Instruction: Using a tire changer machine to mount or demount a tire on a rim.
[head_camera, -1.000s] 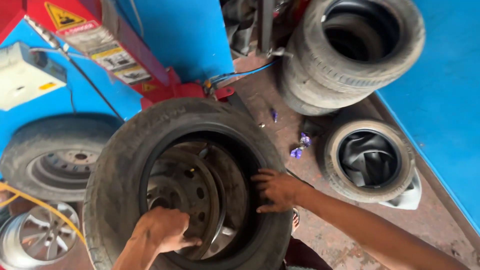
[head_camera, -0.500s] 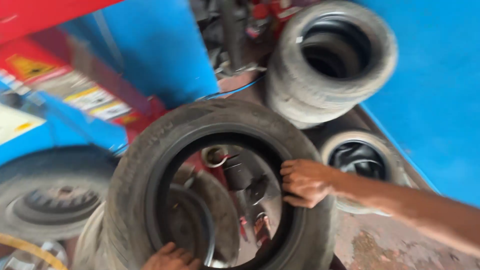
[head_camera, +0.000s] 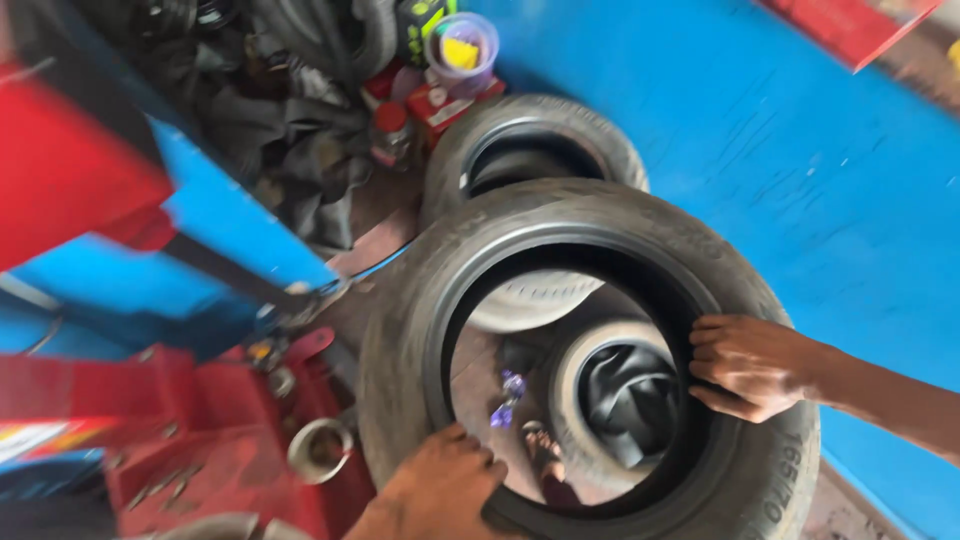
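Holding a worn black car tyre (head_camera: 420, 330) up off the floor, the person has both hands on its inner bead. The left hand (head_camera: 440, 490) is closed over the lower edge of the opening, fingers curled round the rubber. The right hand (head_camera: 750, 365) clasps the right side of the bead, fingers wrapped inward. The tyre carries no rim, so its opening shows the floor behind: a smaller tyre (head_camera: 575, 400) lying flat and a foot in a sandal (head_camera: 545, 455) beside it. Another tyre (head_camera: 530, 140) lies just behind the held one. To the left stands a red tyre-changing machine (head_camera: 180, 430), with a blue wall (head_camera: 800, 180) to the right.
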